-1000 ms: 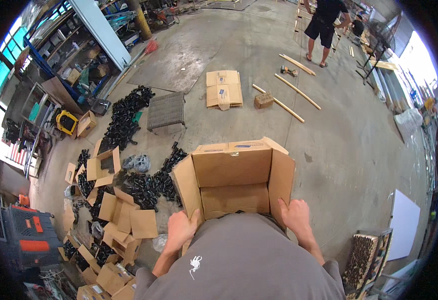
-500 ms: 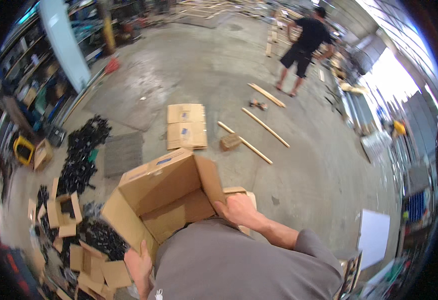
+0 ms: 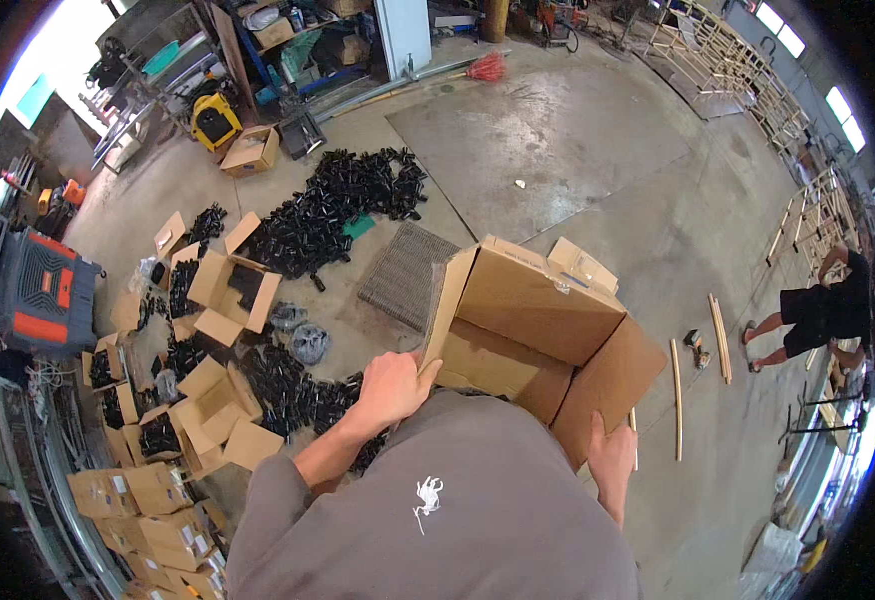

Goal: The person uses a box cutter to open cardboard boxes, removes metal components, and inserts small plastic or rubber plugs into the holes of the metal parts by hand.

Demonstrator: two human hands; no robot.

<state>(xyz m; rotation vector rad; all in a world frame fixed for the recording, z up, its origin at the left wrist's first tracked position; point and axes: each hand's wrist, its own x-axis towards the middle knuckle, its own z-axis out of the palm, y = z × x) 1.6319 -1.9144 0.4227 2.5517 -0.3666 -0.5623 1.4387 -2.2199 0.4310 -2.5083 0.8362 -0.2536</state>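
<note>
In the frame's middle, I see the left hand (image 3: 394, 392) and right hand (image 3: 613, 458) pinching opposite sides of an open cardboard carton (image 3: 540, 308).

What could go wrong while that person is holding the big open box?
The big open box might bend or slip, because the left grip and right grip hold it by its sides.

The person could trip if they walk: the box hides part of the floor, and loose black pieces and wooden sticks lie around.
</note>
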